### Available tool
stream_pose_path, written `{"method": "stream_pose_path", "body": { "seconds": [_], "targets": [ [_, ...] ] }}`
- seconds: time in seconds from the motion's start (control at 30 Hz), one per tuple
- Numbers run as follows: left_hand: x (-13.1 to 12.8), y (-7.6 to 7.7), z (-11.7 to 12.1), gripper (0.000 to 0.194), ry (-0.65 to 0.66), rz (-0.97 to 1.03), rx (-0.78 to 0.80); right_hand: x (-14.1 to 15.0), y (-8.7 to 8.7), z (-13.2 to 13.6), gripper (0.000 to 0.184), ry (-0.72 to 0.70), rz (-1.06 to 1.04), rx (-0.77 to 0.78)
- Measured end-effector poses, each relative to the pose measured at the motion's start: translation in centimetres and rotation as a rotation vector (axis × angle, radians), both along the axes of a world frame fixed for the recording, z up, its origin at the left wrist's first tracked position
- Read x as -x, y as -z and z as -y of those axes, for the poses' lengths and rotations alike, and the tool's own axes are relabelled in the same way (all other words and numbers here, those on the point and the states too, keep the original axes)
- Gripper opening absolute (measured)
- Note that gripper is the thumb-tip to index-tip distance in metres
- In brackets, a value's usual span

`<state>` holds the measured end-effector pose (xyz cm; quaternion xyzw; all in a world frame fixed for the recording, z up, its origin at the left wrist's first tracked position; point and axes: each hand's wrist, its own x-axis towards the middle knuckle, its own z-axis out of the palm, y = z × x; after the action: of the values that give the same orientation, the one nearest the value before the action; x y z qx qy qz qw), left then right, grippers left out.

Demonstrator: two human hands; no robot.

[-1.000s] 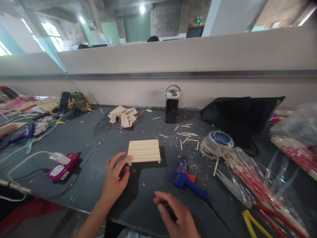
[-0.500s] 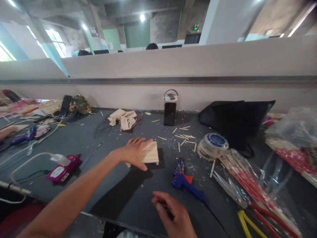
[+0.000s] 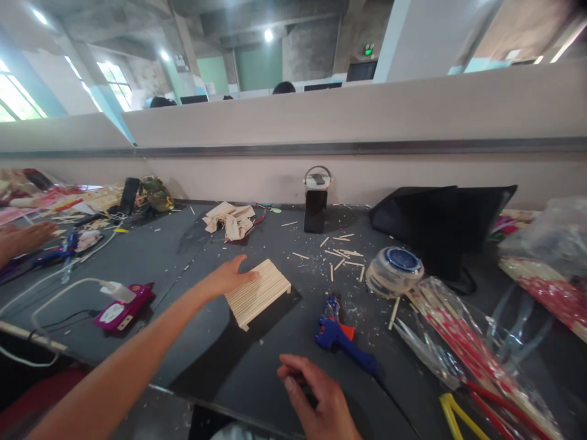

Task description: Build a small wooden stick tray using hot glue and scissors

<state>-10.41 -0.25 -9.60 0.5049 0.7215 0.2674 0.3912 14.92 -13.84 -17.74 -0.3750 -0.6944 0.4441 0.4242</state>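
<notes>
A small slatted platform of pale wooden sticks (image 3: 263, 292), on short feet, stands askew on the dark table. My left hand (image 3: 228, 278) is at its far left edge, thumb lying on the slats and fingers over the back edge, gripping it; the fingertips are partly hidden. Near the table's front edge rests my right hand (image 3: 318, 394), loosely curled and holding nothing, with a gap between thumb and fingers. A blue glue gun (image 3: 346, 345) with an orange trigger lies just beyond the right hand.
Short cut sticks (image 3: 346, 252) are scattered near a clear blue-lidded tub (image 3: 395, 273). Red-handled scissors (image 3: 431, 357) and bagged sticks (image 3: 468, 324) lie right. A phone (image 3: 315, 211) stands at the back. A purple power strip (image 3: 123, 308) sits left; another person's hand (image 3: 27, 239) shows far left.
My left hand went from the platform's left side over its top to the far left edge. The platform has turned counterclockwise. My right hand has stayed almost still.
</notes>
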Motion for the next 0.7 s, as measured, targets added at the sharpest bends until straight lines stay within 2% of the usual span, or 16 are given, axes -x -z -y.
{"method": "stream_pose_path", "body": {
  "seconds": [0.17, 0.3, 0.4, 0.53, 0.7],
  "targets": [
    [-0.3, 1.0, 0.4, 0.038, -0.087, 0.425, 0.076, 0.0, -0.2, -0.1, 0.023, 0.001, 0.003, -0.010],
    [-1.6, 2.2, 1.8, 0.014, -0.254, 0.743, 0.010, 0.0, -0.3, -0.2, 0.024, 0.003, 0.002, -0.044],
    [-3.7, 3.2, 3.7, 0.013, -0.379, 0.934, -0.091, -0.1, -0.4, -0.3, 0.025, -0.002, 0.017, -0.051],
    [-7.2, 4.2, 5.9, 0.009, -0.449, 1.147, -0.174, -0.2, -0.4, -0.3, 0.028, -0.015, 0.030, -0.075],
    [-10.1, 5.3, 6.4, 0.009, -0.582, 1.270, -0.272, -0.2, -0.2, -0.4, 0.027, -0.006, 0.046, -0.083]
  ]
}}
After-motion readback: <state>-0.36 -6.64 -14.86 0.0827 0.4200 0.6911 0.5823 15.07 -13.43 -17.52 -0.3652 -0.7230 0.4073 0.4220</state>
